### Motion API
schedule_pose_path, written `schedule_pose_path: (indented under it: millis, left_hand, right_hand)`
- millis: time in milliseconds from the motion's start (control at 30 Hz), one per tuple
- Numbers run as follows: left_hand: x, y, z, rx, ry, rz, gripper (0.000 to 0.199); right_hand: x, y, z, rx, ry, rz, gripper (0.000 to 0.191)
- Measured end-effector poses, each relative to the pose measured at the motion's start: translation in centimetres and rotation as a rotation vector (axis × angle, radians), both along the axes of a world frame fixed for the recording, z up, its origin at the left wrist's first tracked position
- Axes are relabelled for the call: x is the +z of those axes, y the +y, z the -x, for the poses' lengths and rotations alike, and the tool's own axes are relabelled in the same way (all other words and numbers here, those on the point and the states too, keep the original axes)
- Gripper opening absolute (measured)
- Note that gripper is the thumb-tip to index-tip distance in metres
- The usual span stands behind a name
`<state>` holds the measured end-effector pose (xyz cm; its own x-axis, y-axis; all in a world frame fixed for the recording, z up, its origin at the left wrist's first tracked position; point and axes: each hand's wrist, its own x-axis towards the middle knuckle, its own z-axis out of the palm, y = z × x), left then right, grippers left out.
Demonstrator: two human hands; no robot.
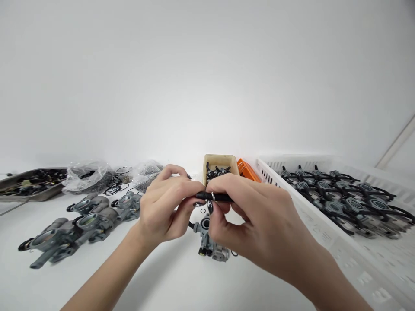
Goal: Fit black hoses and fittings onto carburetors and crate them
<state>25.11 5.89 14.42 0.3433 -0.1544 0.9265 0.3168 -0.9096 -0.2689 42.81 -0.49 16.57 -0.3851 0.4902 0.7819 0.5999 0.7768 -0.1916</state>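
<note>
Both hands meet at the middle of the view, pinching one short black rubber hose [222, 197] held level. My left hand [168, 203] grips its left end between thumb and finger. My right hand [256, 216] is closed on the other side, beside a small silver ring clip [213, 196] around the hose. Below them a grey metal carburetor [205, 235] rests on the white table, partly covered by my right hand. A small black O-ring [202, 211] lies just behind it.
Several carburetors [94, 220] stand at left. Behind them are bags of small parts [87, 177], loose black rings [115, 185] and a metal tray [48, 196]. A cream bin [221, 158] and an orange basket [248, 170] stand behind my hands. A white crate [311, 220] with rows of carburetors fills the right.
</note>
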Motion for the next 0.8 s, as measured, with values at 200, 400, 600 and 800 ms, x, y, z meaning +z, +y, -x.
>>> schedule_pose_path:
  millis: [200, 400, 600, 800]
  left_hand:
    - [-0.02, -0.23, -0.39, -0.066, -0.003, 0.031, 0.013]
    - [-0.04, -0.20, -0.70, -0.176, -0.015, 0.044, 0.014]
    - [0.10, -0.62, -0.55, -0.198, 0.023, 0.136, 0.010]
    - [0.75, -0.93, 0.02, -0.211, 0.062, 0.186, 0.009]
  right_hand:
    - [-0.21, 0.01, 0.27, 0.019, 0.001, -0.076, 0.013]
    - [-0.44, 0.42, 0.26, 0.095, 0.037, -0.192, 0.017]
    - [-0.19, 0.49, 0.35, 0.139, 0.066, -0.189, 0.020]
    - [-0.09, 0.37, 0.20, 0.140, 0.032, -0.159, 0.016]
